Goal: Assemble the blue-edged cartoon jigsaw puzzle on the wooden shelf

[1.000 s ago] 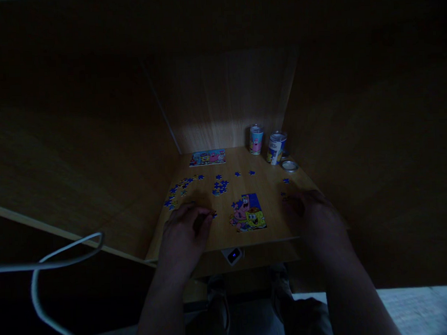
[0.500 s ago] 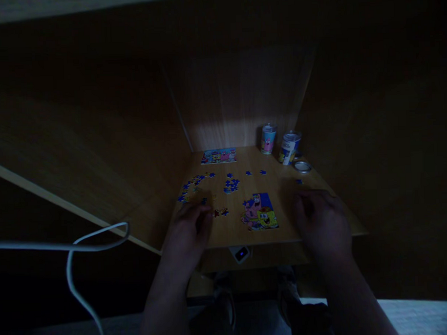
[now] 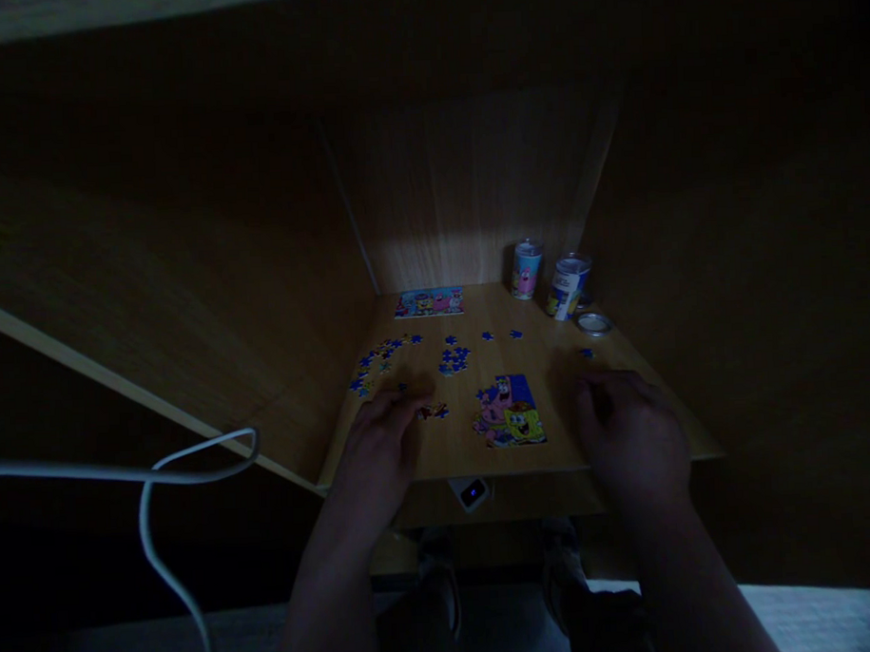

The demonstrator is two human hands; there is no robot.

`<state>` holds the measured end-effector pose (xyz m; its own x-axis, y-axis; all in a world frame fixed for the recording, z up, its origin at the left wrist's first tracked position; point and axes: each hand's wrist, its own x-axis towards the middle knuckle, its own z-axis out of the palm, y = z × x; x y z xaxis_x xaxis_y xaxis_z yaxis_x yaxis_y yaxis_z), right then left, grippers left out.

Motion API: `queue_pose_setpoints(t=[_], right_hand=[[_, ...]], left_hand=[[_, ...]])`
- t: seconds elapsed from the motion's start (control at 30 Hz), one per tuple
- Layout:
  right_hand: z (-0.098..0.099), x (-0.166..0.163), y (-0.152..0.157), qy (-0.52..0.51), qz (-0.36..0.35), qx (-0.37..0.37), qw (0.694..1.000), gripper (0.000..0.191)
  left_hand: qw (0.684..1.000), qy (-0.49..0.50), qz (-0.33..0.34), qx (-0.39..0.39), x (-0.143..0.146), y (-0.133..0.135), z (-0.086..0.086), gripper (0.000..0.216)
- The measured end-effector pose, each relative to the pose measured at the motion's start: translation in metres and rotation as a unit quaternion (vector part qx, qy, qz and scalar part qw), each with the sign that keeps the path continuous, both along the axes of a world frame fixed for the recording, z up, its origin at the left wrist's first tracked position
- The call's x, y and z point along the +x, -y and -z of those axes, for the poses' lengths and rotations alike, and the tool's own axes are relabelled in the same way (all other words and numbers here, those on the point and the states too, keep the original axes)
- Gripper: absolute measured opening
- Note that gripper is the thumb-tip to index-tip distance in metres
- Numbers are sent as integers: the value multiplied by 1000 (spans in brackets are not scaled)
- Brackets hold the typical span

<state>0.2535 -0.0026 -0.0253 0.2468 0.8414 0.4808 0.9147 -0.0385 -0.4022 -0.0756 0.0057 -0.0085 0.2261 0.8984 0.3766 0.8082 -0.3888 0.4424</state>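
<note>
Reaches farther right to loose pieces (image 3: 442, 411) with slightly spread left hand (image 3: 380, 437); curls right hand (image 3: 635, 428) near right edge of tabletop (image 3: 559, 412), leaving open room beside partial puzzle (image 3: 516, 416); cannot tell either grip.

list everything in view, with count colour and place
partly built puzzle: one, multicoloured, table front
loose pieces: many, mostly blue, across table
picture card: one, multicoloured, table back
cans: two, multicoloured, back right
lid: at least one, silvery, beside cans
table: one, light wood, centre
panels: several, brown, around table
device: one, pale, below table edge
cable: one, white, left
shoes: two, dark, below table
left hand: one, bare, near loose pieces
right hand: one, bare, table right
</note>
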Motion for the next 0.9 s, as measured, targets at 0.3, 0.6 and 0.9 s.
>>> queue_pose_setpoints(t=[0.3,0.6,0.9], right_hand=[[1,0,0,9,5,14,1000,35],[2,1,0,12,4,10,1000,33],[3,1,0,25,5,17,1000,33]], left_hand=[[999,3,-49,-21,0,4,-10,20],[997,26,36,-68,9,15,-20,12],[998,11,10,-58,7,12,-18,18]])
